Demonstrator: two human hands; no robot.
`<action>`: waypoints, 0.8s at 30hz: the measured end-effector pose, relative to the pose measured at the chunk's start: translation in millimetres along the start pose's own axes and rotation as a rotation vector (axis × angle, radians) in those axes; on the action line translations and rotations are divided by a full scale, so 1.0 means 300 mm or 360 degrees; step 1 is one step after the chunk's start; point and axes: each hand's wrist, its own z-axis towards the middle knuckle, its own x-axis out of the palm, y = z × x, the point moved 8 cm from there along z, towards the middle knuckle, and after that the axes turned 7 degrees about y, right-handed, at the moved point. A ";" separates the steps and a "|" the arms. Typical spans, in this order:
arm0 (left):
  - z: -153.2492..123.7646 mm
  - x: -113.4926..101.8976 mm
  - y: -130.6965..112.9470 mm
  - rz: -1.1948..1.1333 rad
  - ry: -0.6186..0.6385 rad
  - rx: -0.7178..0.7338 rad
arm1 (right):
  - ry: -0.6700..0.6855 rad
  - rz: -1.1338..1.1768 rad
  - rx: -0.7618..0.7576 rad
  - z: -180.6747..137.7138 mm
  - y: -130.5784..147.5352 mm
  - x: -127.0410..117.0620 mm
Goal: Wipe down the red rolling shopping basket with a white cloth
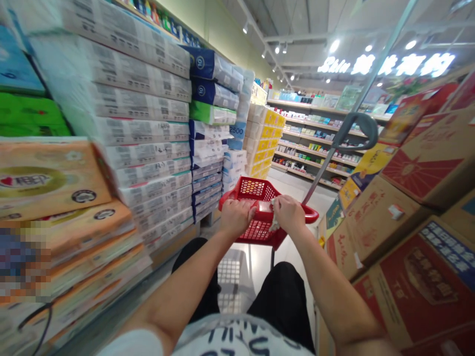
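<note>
In front of me stands a red plastic shopping cart (256, 230) with a mesh basket. My left hand (236, 217) is closed over the left half of the cart's handle bar (264, 207). On the right half, my right hand (288, 212) is closed, with a crumpled whitish tissue (275, 221) showing between its fingers and the bar. The palms and the undersides of the fingers are hidden. Nothing large shows inside the basket.
Tall stacks of wrapped paper packs (148, 118) and orange tissue packs (55, 178) line the left. Cardboard cartons (386, 212) crowd the right, where a pole with a grey loop handle (343, 133) leans. Stocked shelves (311, 133) stand ahead beyond the aisle floor.
</note>
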 end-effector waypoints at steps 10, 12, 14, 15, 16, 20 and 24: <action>-0.016 -0.002 0.049 -0.0064 -0.0034 0.0046 | -0.0039 0.0152 -0.0013 -0.046 -0.008 -0.037; -0.014 -0.006 0.074 -0.0080 -0.0040 0.0041 | 0.0109 0.0095 0.0080 -0.026 -0.028 -0.020; -0.010 -0.005 0.103 -0.0079 -0.0030 0.0034 | 0.0130 -0.0036 0.0192 -0.023 -0.046 -0.009; -0.008 -0.003 0.118 -0.0072 -0.0020 0.0032 | 0.0108 -0.0118 0.0236 -0.028 -0.049 -0.005; -0.006 0.000 0.132 -0.0066 -0.0008 0.0030 | 0.0081 -0.0199 0.0271 -0.036 -0.048 -0.002; -0.007 -0.027 0.181 -0.0132 -0.0109 -0.0142 | 0.0219 -0.0392 0.0313 -0.040 -0.032 0.020; -0.003 -0.109 0.128 -0.0175 -0.0431 -0.0373 | 0.0831 -0.0547 -0.0030 0.015 0.014 0.079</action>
